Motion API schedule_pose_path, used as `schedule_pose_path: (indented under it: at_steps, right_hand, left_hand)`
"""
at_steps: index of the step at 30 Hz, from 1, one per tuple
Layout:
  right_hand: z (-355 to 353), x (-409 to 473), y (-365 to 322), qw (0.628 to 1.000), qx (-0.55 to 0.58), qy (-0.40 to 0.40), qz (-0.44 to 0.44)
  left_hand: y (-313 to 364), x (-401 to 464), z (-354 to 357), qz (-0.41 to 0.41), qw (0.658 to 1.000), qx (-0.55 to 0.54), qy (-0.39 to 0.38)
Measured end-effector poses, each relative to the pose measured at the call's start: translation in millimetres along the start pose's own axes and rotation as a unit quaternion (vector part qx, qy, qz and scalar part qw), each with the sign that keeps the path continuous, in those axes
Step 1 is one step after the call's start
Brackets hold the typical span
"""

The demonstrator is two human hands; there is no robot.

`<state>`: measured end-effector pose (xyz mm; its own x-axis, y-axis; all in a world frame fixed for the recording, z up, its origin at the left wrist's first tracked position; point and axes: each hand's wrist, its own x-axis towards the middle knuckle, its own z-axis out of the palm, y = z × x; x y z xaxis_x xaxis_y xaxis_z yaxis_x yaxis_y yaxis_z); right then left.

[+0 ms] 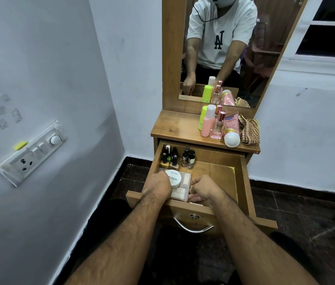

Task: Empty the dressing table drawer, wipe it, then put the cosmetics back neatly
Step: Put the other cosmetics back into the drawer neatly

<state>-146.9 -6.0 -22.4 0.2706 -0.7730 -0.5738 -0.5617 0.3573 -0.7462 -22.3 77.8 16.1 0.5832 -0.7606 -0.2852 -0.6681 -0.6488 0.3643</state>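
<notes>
A: From the head camera, where did the drawer (242, 177) sit?

B: Pulled out toward the person, at about six o'clock from the mirror (224, 48), under the wooden bench (174, 128). Its right half showed bare wood.

A: And the hands?

B: Both were inside the drawer's near left corner. The left hand (158, 185) had its grip curled against the round white nail polish remover tub (173, 177), which lay on a flat clear case (181, 191). Whether the fingers truly clasped the tub, I could not tell; the knuckles hid them. The right hand (202, 189) was just beside it at three o'clock, fingers curled and fingertips touching the case's right edge. Whether that grip held the case I could not tell either.

A: What else was in the drawer?

B: At twelve o'clock from the hands, in the far left corner, stood a cluster of nail polish bottles (169, 158), upright, with three darker small bottles (188, 158) just beside them at three o'clock.

A: On the bench top?

B: At the right end stood a lime green stick (203, 118), a pink bottle (208, 122) and a perfume bottle (218, 126), close together and upright. A pink tube (231, 128) lay at three o'clock of them, white cap toward the drawer, and a checked cloth (249, 129) was bunched beside it.
</notes>
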Motion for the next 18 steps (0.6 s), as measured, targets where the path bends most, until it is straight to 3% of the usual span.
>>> schedule_pose_path:
  at_steps: [10, 18]
  right_hand:
    - [-1, -2, 0, 0.999, -0.046, 0.011, -0.013]
    - [-8, -9, -4, 0.972, -0.134, 0.154, -0.119]
  left_hand:
    - [1, -4, -1, 0.007, 1.000, 0.012, 0.013]
    - [-3, -5, -2, 0.029, 0.996, -0.050, 0.073]
